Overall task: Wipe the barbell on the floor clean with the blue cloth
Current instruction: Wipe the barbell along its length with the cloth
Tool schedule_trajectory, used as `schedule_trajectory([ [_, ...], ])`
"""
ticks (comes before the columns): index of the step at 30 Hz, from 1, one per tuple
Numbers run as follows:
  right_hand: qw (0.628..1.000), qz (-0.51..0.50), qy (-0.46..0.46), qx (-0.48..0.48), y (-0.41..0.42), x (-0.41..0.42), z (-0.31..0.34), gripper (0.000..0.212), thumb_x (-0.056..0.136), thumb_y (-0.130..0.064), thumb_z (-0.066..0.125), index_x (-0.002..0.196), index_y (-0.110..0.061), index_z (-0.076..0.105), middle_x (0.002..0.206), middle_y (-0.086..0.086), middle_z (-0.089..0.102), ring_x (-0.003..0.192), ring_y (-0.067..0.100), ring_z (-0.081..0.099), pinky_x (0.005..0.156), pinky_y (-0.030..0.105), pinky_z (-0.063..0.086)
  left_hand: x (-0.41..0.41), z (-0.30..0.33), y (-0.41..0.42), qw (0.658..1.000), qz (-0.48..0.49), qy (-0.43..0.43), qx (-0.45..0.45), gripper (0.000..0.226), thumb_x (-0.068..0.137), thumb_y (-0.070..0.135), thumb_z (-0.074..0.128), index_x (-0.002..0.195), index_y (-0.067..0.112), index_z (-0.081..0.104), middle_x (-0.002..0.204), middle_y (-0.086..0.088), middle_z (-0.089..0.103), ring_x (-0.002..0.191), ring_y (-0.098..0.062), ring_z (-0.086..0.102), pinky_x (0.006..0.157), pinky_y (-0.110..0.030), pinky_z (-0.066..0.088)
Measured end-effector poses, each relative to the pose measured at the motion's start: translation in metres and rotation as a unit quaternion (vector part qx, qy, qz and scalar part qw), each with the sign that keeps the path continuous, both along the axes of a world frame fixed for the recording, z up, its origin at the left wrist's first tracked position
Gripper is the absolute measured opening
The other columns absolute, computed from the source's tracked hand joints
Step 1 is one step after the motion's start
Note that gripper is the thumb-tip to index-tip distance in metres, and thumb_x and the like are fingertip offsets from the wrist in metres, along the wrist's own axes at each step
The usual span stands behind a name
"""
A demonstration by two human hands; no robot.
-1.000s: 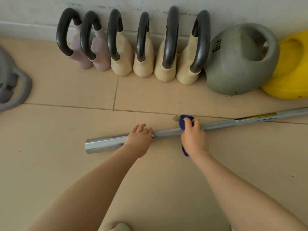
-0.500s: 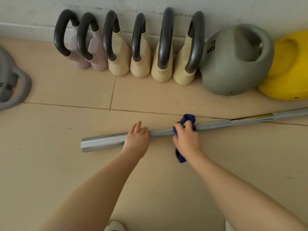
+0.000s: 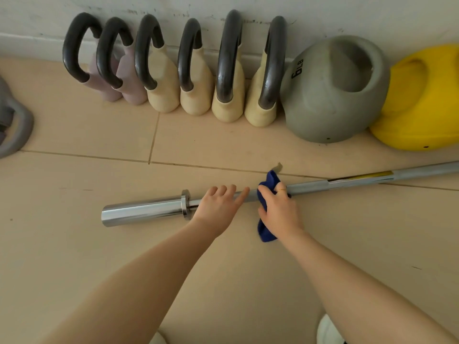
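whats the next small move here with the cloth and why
Probably slide the right hand along the barbell toward the far right end, keeping the cloth wrapped around the shaft. The cloth sits right next to the left hand, which rests flat on the shaft with its fingers open, apparently steadying it, so the way left is blocked, and a long stretch of bar runs on to the right.

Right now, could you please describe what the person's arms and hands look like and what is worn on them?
Both forearms are bare, with no sleeves, gloves or watch in view. The right hand wears a thin gold ring on one finger. The left hand shows no ring or other jewellery.
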State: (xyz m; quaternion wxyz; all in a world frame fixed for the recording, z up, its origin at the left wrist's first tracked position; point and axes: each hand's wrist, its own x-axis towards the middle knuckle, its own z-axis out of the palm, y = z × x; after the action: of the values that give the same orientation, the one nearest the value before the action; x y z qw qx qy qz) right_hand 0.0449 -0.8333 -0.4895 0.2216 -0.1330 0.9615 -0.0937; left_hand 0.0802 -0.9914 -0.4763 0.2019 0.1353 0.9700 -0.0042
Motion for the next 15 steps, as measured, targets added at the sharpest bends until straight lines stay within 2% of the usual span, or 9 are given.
schedule_trajectory([
  [4, 0.998, 0.035, 0.016, 0.054, 0.028, -0.022, 0.005, 0.039, 0.091, -0.023, 0.047, 0.129, -0.028, 0.043, 0.119, 0.013, 0.043, 0.089, 0.038, 0.060, 0.072, 0.041, 0.050, -0.007, -0.002, 0.014, 1.000, 0.006, 0.001, -0.001, 0.069, 0.092, 0.006, 0.038, 0.150, 0.023, 0.003, 0.139, -0.011, 0.036, 0.117, -0.030, 0.043, 0.097, -0.036, 0.033],
  [7, 0.995, -0.062, 0.032, 0.070, 0.061, -0.045, 0.007, 0.034, 0.089, -0.022, 0.052, 0.123, -0.022, 0.049, 0.112, 0.016, 0.045, 0.089, 0.041, 0.058, 0.072, 0.043, 0.049, -0.006, -0.004, 0.020, 1.000, 0.014, -0.006, -0.016, 0.067, 0.092, 0.004, 0.035, 0.150, 0.022, 0.007, 0.136, -0.013, 0.037, 0.114, -0.030, 0.043, 0.094, -0.037, 0.033],
  [10, 0.993, -0.105, 0.036, 0.043, 0.059, -0.040, 0.002, 0.034, 0.088, -0.021, 0.054, 0.122, -0.019, 0.051, 0.114, 0.017, 0.047, 0.090, 0.042, 0.058, 0.074, 0.042, 0.049, -0.007, -0.006, 0.023, 0.999, 0.030, -0.010, -0.013, 0.066, 0.091, 0.003, 0.034, 0.150, 0.020, 0.010, 0.132, -0.013, 0.041, 0.113, -0.030, 0.044, 0.091, -0.035, 0.035],
  [13, 0.998, -0.054, -0.014, -0.029, 0.031, -0.014, -0.002, 0.040, 0.087, -0.025, 0.054, 0.126, -0.020, 0.047, 0.119, 0.015, 0.046, 0.092, 0.040, 0.059, 0.075, 0.042, 0.050, -0.011, -0.005, 0.028, 0.998, 0.055, -0.013, -0.021, 0.062, 0.094, 0.006, 0.035, 0.149, 0.019, 0.011, 0.130, -0.010, 0.043, 0.112, -0.030, 0.045, 0.089, -0.036, 0.036],
  [15, 0.999, -0.003, -0.026, -0.033, 0.031, -0.010, -0.004, 0.041, 0.088, -0.025, 0.053, 0.128, -0.023, 0.045, 0.118, 0.013, 0.045, 0.089, 0.039, 0.059, 0.073, 0.041, 0.051, -0.014, -0.006, 0.032, 0.996, 0.077, -0.020, -0.030, 0.059, 0.094, 0.007, 0.037, 0.148, 0.017, 0.015, 0.128, -0.009, 0.046, 0.112, -0.030, 0.045, 0.088, -0.036, 0.038],
])
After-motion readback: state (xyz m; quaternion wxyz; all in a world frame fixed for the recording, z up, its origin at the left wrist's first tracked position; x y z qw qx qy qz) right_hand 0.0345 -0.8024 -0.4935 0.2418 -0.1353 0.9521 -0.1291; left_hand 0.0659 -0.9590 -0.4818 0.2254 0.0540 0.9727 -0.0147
